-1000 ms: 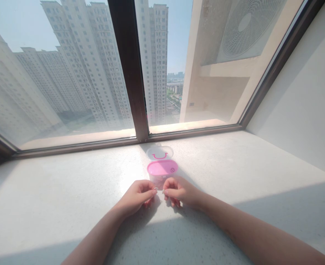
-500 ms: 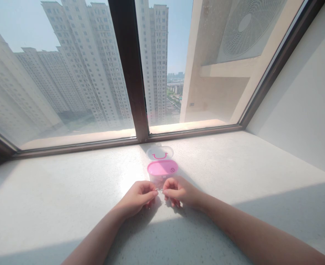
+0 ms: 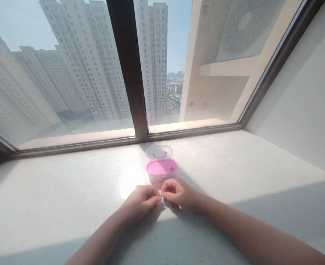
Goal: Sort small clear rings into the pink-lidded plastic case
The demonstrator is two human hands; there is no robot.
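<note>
My left hand [image 3: 142,201] is closed in a pinch, thumb against forefinger. Facing it, my right hand [image 3: 180,193] pinches too, the fingertips of both almost touching. Between them shows a small, thin white string-like piece [image 3: 160,195], mostly covered by the fingers; its exact kind is too small to make out. Just beyond the hands stands an oval plastic box with a pink top [image 3: 159,167] and a see-through lower body, partly hidden by my fingers. Its clear lid [image 3: 151,152] with a pink curved handle [image 3: 159,157] lies folded back toward the window.
A pale speckled sill [image 3: 68,198] bears both forearms, with sunlight and shadow across it. At its far side runs the dark window frame [image 3: 141,121]. A white wall [image 3: 297,106] rises on the right. Tall buildings and a fan unit are outside the glass.
My fingertips have drawn closer together and slightly lower, so less of the white piece shows between them. The box and lid stay in place.
</note>
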